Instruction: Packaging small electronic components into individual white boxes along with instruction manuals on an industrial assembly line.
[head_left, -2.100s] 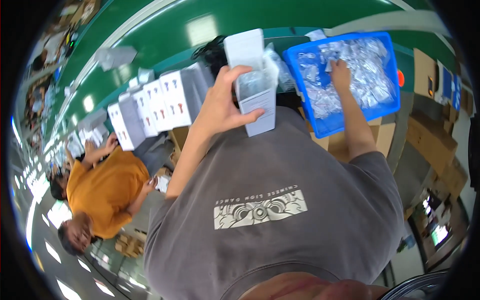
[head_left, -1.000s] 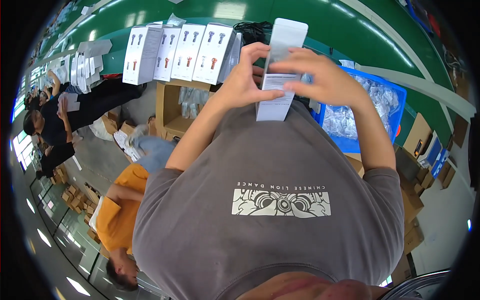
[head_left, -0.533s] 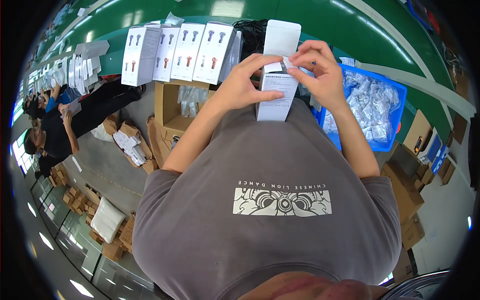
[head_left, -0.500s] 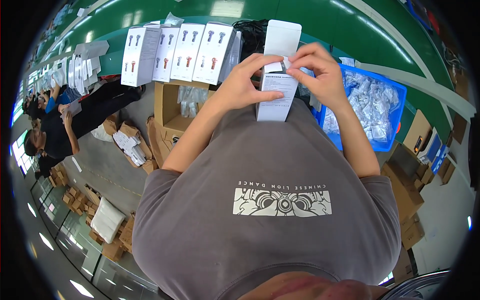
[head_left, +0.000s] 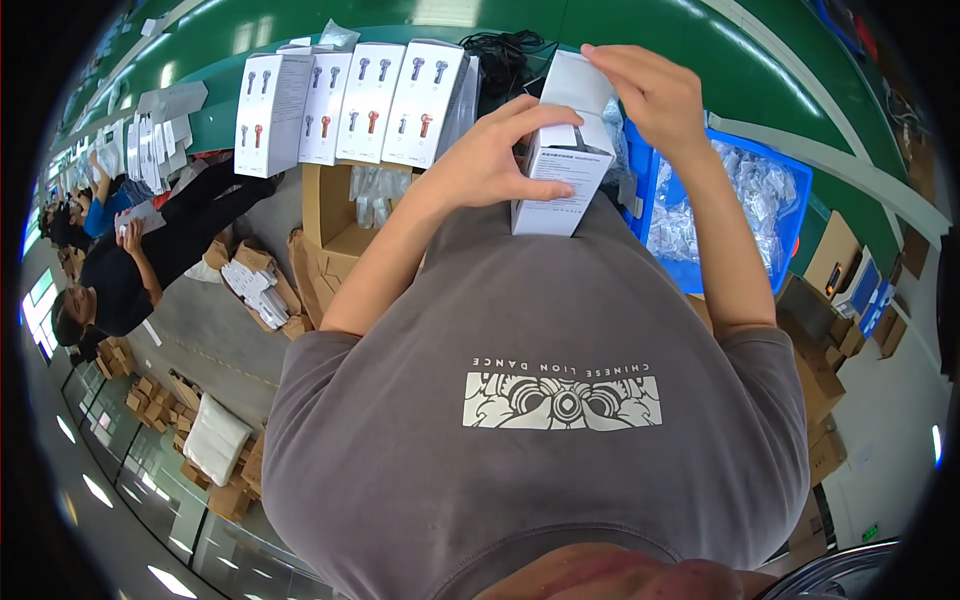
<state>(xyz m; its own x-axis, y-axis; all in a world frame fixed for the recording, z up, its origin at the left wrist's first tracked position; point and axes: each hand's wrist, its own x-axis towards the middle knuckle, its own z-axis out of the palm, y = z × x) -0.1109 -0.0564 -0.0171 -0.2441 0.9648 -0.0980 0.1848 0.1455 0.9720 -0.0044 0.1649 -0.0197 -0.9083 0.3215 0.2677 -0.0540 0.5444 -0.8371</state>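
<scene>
An upright white cardboard box (head_left: 562, 196) with small printed text stands close against my shirt, its tall top flap (head_left: 580, 84) raised. My left hand (head_left: 490, 160) grips the box around its upper left side, thumb across the front and fingers over the top edge. At the flap's upper right corner, my right hand (head_left: 655, 95) has its fingers on the flap, with the thumb partly hidden behind them. What lies inside the box is mostly hidden. Left of my hands, several white printed boxes (head_left: 424, 102) stand in a row on the green table (head_left: 390, 18).
A blue bin (head_left: 798, 215) full of clear plastic packets (head_left: 728, 205) is at the right. Black cables (head_left: 500, 68) lie behind the box. An open brown carton (head_left: 324, 212) with clear bags sits at the left. Farther left, another person (head_left: 122, 285) in black holds a white item.
My right hand has moved from the box opening up to the flap's top corner. The flap now leans right, and the box is tilted a little. My left hand keeps its grip.
</scene>
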